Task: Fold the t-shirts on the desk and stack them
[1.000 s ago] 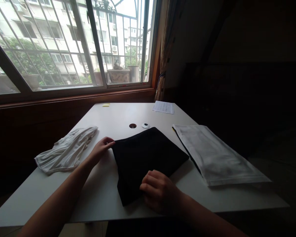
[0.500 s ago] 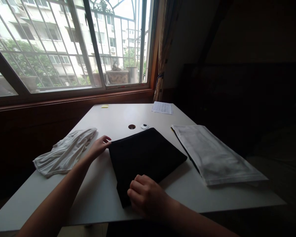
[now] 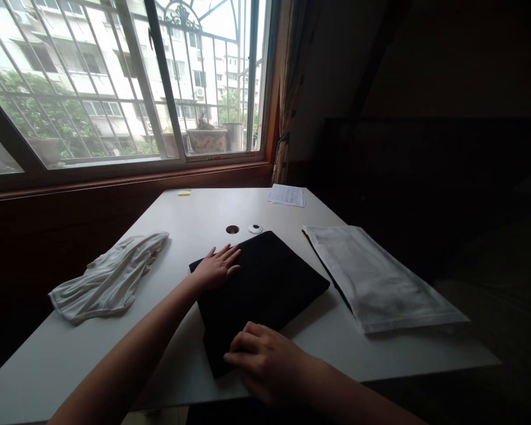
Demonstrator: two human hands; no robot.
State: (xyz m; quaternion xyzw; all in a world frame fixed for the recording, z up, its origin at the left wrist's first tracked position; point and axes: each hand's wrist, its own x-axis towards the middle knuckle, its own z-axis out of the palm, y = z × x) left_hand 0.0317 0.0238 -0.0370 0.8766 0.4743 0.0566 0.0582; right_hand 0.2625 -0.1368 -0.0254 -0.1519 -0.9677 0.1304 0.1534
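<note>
A folded black cloth [image 3: 265, 289] lies in the middle of the white table [image 3: 194, 215]. My left hand [image 3: 216, 267] rests flat on its far left corner, fingers stretched out and together. My right hand [image 3: 263, 360] lies on the cloth's near edge with the fingers loosely bent and pressing down; nothing shows inside them.
A crumpled white garment [image 3: 110, 277] lies at the left of the table. A folded white cloth [image 3: 376, 283] over something dark sits at the right. Farther back are a cable hole [image 3: 232, 229], a small round cap [image 3: 255, 228], a sheet of paper [image 3: 287, 195] and a yellow note [image 3: 184, 192]. A barred window stands behind.
My left hand has gone from the cloth's left corner onto its top and now lies flat. My right hand has slid slightly left along the near edge.
</note>
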